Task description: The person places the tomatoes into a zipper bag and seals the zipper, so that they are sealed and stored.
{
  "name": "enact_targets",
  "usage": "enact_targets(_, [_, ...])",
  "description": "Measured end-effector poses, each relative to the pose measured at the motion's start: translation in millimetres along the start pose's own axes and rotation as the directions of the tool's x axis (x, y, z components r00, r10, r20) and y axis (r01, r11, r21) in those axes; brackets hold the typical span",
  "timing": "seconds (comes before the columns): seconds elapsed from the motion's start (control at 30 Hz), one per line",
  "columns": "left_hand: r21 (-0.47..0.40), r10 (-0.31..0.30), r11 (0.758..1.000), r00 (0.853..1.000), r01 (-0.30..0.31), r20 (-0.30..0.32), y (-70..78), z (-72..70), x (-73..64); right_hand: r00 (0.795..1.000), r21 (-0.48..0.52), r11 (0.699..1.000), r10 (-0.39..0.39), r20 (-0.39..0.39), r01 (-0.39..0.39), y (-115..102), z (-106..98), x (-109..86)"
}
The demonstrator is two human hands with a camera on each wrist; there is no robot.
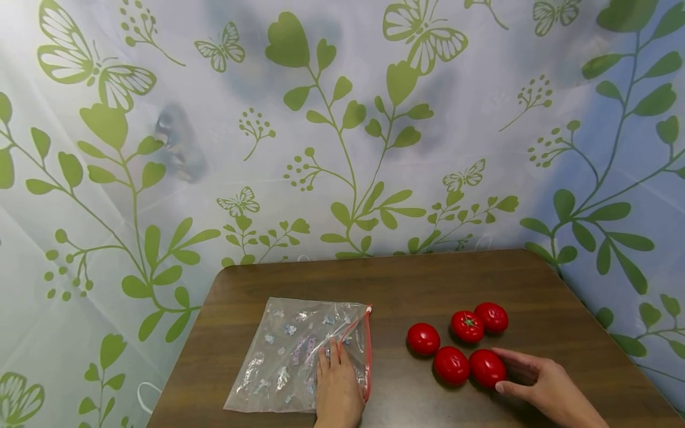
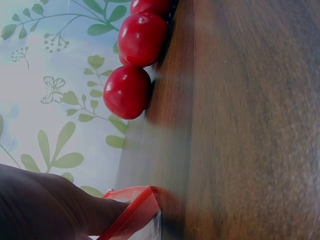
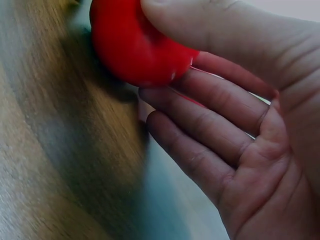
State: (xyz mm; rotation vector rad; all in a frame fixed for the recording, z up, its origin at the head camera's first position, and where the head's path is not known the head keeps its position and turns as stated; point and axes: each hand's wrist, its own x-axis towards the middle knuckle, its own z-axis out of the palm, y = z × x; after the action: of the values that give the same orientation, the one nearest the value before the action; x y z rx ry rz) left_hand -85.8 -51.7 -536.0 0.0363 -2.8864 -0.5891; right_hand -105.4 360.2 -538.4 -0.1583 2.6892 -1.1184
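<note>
My left hand (image 1: 338,383) is on a clear zip bag (image 1: 267,362) with a red zip edge and small printed figures, lying flat on the table. Its fingers lie over the bag's upper layer. In the left wrist view the thumb passes behind the red zip edge (image 2: 135,212), so the hand pinches that layer at the mouth. At the right, my right hand (image 1: 546,380) holds a red tomato (image 1: 488,368) between thumb and fingers; the right wrist view shows the same tomato (image 3: 135,45) close up. Another tomato (image 1: 452,365) sits right beside it.
More tomatoes stand just behind: one at the left (image 1: 423,339), one showing a green stem (image 1: 467,327), and one at the back (image 1: 491,318). The brown wooden table (image 1: 396,279) ends at a curtain (image 1: 342,131) with green leaves and butterflies.
</note>
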Motion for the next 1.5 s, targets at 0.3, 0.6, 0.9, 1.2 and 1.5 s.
enact_targets(0.3, [-0.003,-0.002,1.0,1.0,0.002,-0.01,-0.3,-0.5,-0.7,1.0,0.011,1.0,-0.023,-0.016,0.024,5.3,-6.9,-5.4])
enact_targets(0.6, [-0.015,-0.017,1.0,1.0,0.017,-0.007,-0.2,-0.1,0.4,0.999,0.059,0.998,-0.013,-0.038,0.015,-19.6,-15.7,-15.8])
enact_targets(0.9, [-0.019,-0.012,1.0,1.0,0.012,-0.014,0.3,-0.2,-1.5,0.999,0.088,0.996,-0.026,-0.023,0.028,-32.8,-20.1,-17.0])
enact_targets(1.2, [-0.015,-0.01,1.0,1.0,0.009,-0.03,-0.3,2.0,-1.1,0.999,0.089,0.995,-0.048,-0.018,0.05,-47.2,-21.1,-13.4])
enact_targets(1.5, [-0.016,-0.007,1.0,1.0,0.007,-0.029,0.2,2.5,-1.1,0.998,0.086,0.994,-0.068,-0.01,0.069,-60.2,-17.4,-7.6])
